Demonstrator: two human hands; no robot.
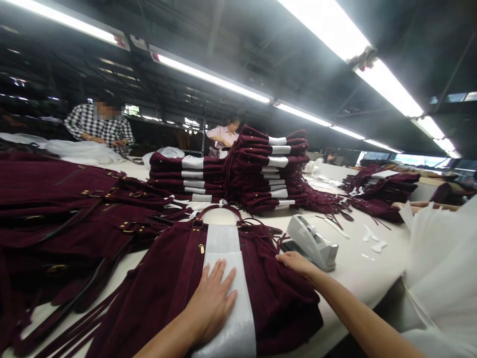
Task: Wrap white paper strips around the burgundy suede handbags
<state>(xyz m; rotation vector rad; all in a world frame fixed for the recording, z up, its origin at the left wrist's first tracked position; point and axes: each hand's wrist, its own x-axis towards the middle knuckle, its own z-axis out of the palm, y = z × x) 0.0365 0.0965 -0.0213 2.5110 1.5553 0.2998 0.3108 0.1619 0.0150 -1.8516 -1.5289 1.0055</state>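
- Six o'clock: left hand (210, 308) lies flat, grasping nothing, on the paper strip (235, 330) over a maroon bag (264, 288), seemingly keeping it smooth.
- One o'clock: right hand (296, 262) meets the bag's edge, perhaps steadying; grip unclear.
- Two o'clock: tape dispenser (316, 246), handily close.
- Twelve: stacked bags (251, 171), probably saving space.

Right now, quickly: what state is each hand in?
Left hand: open, palm down on the white strip over the maroon bag.
Right hand: at the bag's upper right side; whether it grips cannot be told.

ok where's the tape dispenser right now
In the head view, the tape dispenser stands on the table right of centre, just beyond the right hand.
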